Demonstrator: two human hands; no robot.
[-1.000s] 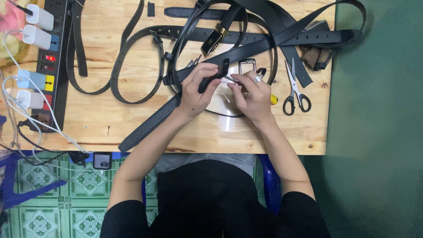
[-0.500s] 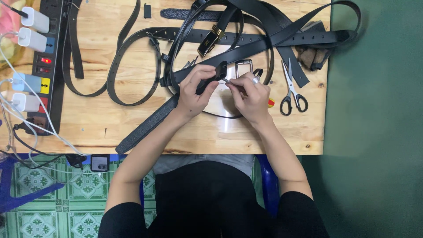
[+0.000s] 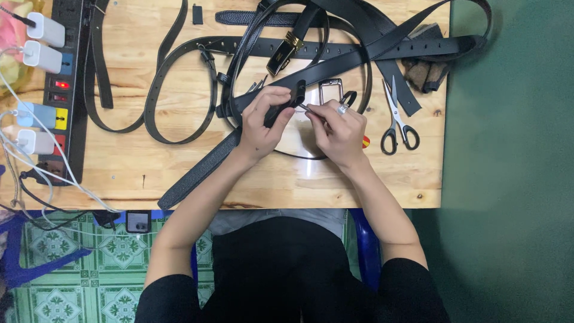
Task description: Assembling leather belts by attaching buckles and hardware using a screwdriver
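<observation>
Black belt end [image 3: 294, 96] still between left hand [image 3: 263, 122] and right hand [image 3: 338, 128], unmoved.

Pale wooden table [image 3: 149, 173], black belts [image 3: 179, 78], scissors [image 3: 397, 122], power strip [image 3: 66, 90], silver buckle [image 3: 330, 91]

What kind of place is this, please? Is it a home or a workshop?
Probably a small home workbench for belt work: a wooden table covered with black belts, scissors beside them, a loaded power strip, and patterned floor tiles below.
</observation>
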